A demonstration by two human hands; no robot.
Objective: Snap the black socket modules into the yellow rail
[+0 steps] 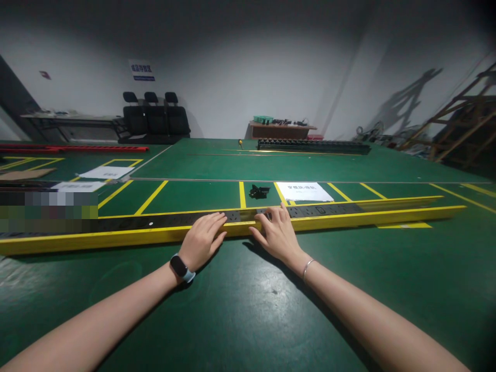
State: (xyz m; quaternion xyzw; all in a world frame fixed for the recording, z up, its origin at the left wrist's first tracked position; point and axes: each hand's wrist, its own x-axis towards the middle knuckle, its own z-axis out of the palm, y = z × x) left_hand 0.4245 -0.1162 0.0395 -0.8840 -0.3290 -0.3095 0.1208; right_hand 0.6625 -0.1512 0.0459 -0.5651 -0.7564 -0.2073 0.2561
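A long yellow channel (135, 237) lies across the green table, fitted with a row of black socket modules (306, 212). Between two of the modules, in front of me, a short gap (247, 215) shows. My left hand (203, 237) lies over the channel left of this gap, its fingers stretched along a module and its thumb apart on the near side. Right of the gap, my right hand (277, 232) rests with bent, spread fingers on the modules. Its thumb stands apart at the near wall, and the fingers partly hide the module beneath.
Small black parts (259, 192) and a printed white sheet (304, 191) lie just beyond the channel. Farther back are a black slotted rail (313, 146) and a yellow-handled tool (241, 143). More paper sheets (106, 172) and red rails (73, 148) are at left.
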